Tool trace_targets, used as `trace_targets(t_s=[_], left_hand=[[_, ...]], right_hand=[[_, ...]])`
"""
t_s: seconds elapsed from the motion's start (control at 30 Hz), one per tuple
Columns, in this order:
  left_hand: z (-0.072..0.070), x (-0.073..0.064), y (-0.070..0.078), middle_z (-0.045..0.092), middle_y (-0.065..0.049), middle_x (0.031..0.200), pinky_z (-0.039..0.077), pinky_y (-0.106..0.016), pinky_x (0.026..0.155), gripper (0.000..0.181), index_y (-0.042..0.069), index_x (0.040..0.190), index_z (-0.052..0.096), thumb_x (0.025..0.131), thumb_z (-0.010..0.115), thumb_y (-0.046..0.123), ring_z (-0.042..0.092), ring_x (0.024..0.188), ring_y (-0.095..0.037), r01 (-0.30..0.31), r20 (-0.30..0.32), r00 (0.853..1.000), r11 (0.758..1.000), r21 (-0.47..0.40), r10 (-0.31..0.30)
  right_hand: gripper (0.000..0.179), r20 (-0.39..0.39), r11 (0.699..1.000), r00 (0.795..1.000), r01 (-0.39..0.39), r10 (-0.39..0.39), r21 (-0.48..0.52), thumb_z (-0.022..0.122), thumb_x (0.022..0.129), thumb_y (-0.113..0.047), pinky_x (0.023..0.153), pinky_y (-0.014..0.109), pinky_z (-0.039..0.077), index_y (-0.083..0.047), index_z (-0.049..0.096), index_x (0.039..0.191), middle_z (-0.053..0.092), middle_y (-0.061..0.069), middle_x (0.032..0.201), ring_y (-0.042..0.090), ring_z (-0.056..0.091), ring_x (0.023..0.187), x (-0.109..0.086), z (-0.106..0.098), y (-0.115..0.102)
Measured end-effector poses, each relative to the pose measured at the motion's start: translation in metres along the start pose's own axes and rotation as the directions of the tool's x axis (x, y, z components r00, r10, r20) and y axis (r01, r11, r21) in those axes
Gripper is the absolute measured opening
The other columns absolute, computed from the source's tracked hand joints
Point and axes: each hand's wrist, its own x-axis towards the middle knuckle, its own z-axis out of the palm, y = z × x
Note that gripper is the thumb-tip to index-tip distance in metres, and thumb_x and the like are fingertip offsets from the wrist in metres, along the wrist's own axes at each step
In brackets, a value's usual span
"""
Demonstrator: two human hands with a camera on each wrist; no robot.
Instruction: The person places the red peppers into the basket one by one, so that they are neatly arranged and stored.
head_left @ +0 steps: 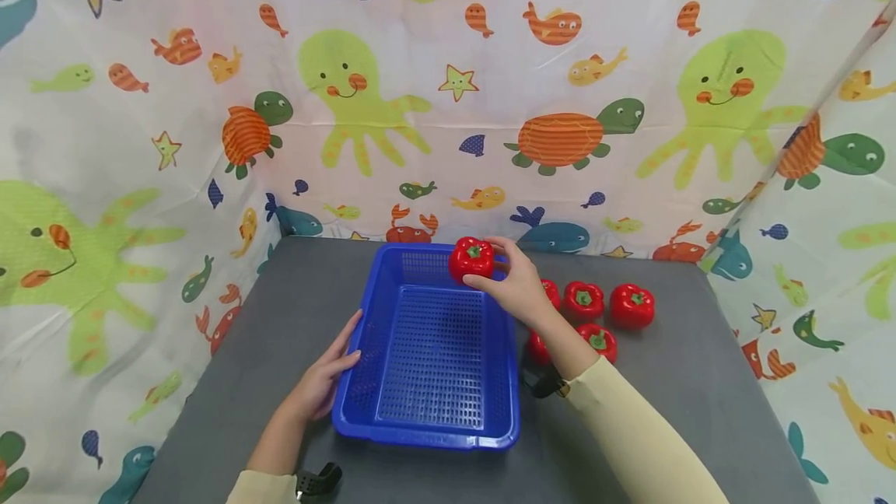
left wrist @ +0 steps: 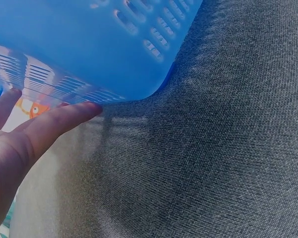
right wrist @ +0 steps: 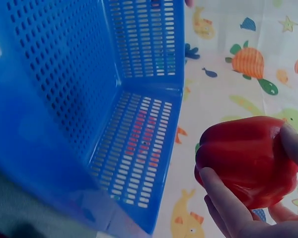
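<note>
A glossy red bell pepper (head_left: 471, 260) with a green stem is gripped between the fingers and thumb of my right hand (head_left: 514, 282). That hand holds it above the far right corner of a blue plastic basket (head_left: 428, 439). In the right wrist view the pepper (right wrist: 248, 161) shows beside the basket's slotted wall (right wrist: 131, 148). My left hand (head_left: 323, 376) rests against the basket's left side with extended fingers. The left wrist view has those fingers (left wrist: 64, 124) touching the basket's outer side (left wrist: 89, 54).
Several more red bell peppers (head_left: 632, 306) sit on the dark grey table (head_left: 672, 403) right of the basket, some partly hidden by my right forearm. A curtain (head_left: 434, 53) printed with sea animals surrounds the table at the back and sides.
</note>
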Motion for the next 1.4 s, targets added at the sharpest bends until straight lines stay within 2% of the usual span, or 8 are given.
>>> trace_targets(t_s=[0.13, 0.33, 0.67, 0.87, 0.93, 1.07, 1.17, 1.4], left_hand=[[0.001, 0.002, 0.000, -0.001, -0.004, 0.171, 0.044, -0.059, 0.107, 0.065, 0.045, 0.161, 0.006, 0.111, 0.033, 0.015, 0.031, 0.148, -0.041, -0.009, 0.014, 1.000, 1.000, 0.003, 0.009], [0.002, 0.004, 0.000, -0.002, -0.006, 0.171, 0.040, -0.064, 0.108, 0.065, 0.044, 0.161, 0.004, 0.111, 0.033, 0.015, 0.025, 0.148, -0.048, -0.021, 0.025, 0.999, 1.000, 0.010, 0.021], [-0.001, 0.003, 0.000, -0.005, -0.009, 0.170, 0.041, -0.065, 0.106, 0.064, 0.044, 0.161, 0.003, 0.111, 0.032, 0.015, 0.028, 0.147, -0.049, -0.036, 0.030, 0.999, 0.999, 0.022, 0.035], [-0.001, 0.003, 0.000, -0.003, -0.008, 0.170, 0.047, -0.058, 0.104, 0.064, 0.045, 0.161, 0.005, 0.111, 0.031, 0.015, 0.039, 0.143, -0.039, -0.026, 0.037, 0.999, 1.000, 0.003, 0.026], [-0.001, 0.002, 0.000, -0.004, -0.011, 0.170, 0.046, -0.059, 0.104, 0.064, 0.043, 0.161, 0.003, 0.111, 0.030, 0.013, 0.040, 0.143, -0.039, -0.031, 0.045, 0.998, 0.999, -0.006, 0.031], [0.000, -0.001, 0.000, -0.005, -0.012, 0.170, 0.042, -0.064, 0.104, 0.064, 0.043, 0.161, 0.002, 0.111, 0.029, 0.013, 0.034, 0.144, -0.048, -0.033, 0.048, 0.998, 0.999, -0.010, 0.033], [0.000, -0.002, 0.000, -0.001, -0.009, 0.170, 0.040, -0.066, 0.105, 0.063, 0.045, 0.160, 0.004, 0.111, 0.030, 0.014, 0.030, 0.145, -0.052, -0.018, 0.033, 0.999, 1.000, -0.013, 0.018], [-0.001, -0.003, 0.000, 0.001, -0.007, 0.170, 0.039, -0.066, 0.107, 0.063, 0.046, 0.160, 0.007, 0.111, 0.031, 0.014, 0.027, 0.147, -0.050, -0.009, 0.021, 1.000, 1.000, -0.024, 0.009]], right_hand=[[0.077, 0.001, 1.000, 1.000, 0.000, 0.000, 0.006, 0.082, 0.084, -0.037, 0.093, 0.053, 0.057, -0.020, 0.043, 0.149, 0.048, 0.013, 0.150, 0.039, 0.054, 0.132, 0.005, 0.007, 0.001], [0.077, 0.005, 1.000, 1.000, -0.004, 0.004, 0.026, 0.082, 0.084, -0.034, 0.093, 0.051, 0.057, -0.017, 0.043, 0.148, 0.049, 0.014, 0.150, 0.039, 0.056, 0.130, 0.014, 0.017, -0.001], [0.078, 0.064, 0.995, 0.997, -0.045, 0.039, 0.094, 0.083, 0.084, -0.032, 0.090, 0.047, 0.059, -0.012, 0.044, 0.148, 0.051, 0.015, 0.146, 0.037, 0.062, 0.122, 0.036, 0.047, -0.002], [0.075, 0.072, 0.977, 0.993, -0.104, 0.092, 0.185, 0.085, 0.083, -0.026, 0.081, 0.042, 0.062, -0.011, 0.046, 0.146, 0.052, 0.016, 0.145, 0.037, 0.063, 0.120, 0.045, 0.068, 0.009], [0.075, 0.078, 0.970, 0.991, -0.126, 0.112, 0.207, 0.085, 0.083, -0.023, 0.081, 0.042, 0.062, -0.012, 0.046, 0.146, 0.051, 0.017, 0.145, 0.038, 0.062, 0.121, 0.047, 0.075, 0.014], [0.072, 0.057, 0.962, 0.986, -0.163, 0.154, 0.217, 0.085, 0.082, -0.019, 0.083, 0.043, 0.062, -0.015, 0.050, 0.144, 0.051, 0.017, 0.145, 0.038, 0.059, 0.124, 0.051, 0.088, 0.026], [0.071, 0.038, 0.958, 0.980, -0.197, 0.193, 0.208, 0.086, 0.081, -0.018, 0.083, 0.044, 0.062, -0.016, 0.052, 0.143, 0.052, 0.017, 0.143, 0.037, 0.058, 0.125, 0.054, 0.098, 0.037], [0.071, 0.040, 0.952, 0.966, -0.259, 0.256, 0.164, 0.085, 0.081, -0.014, 0.083, 0.046, 0.061, -0.018, 0.052, 0.144, 0.054, 0.016, 0.142, 0.038, 0.058, 0.124, 0.059, 0.120, 0.050]])
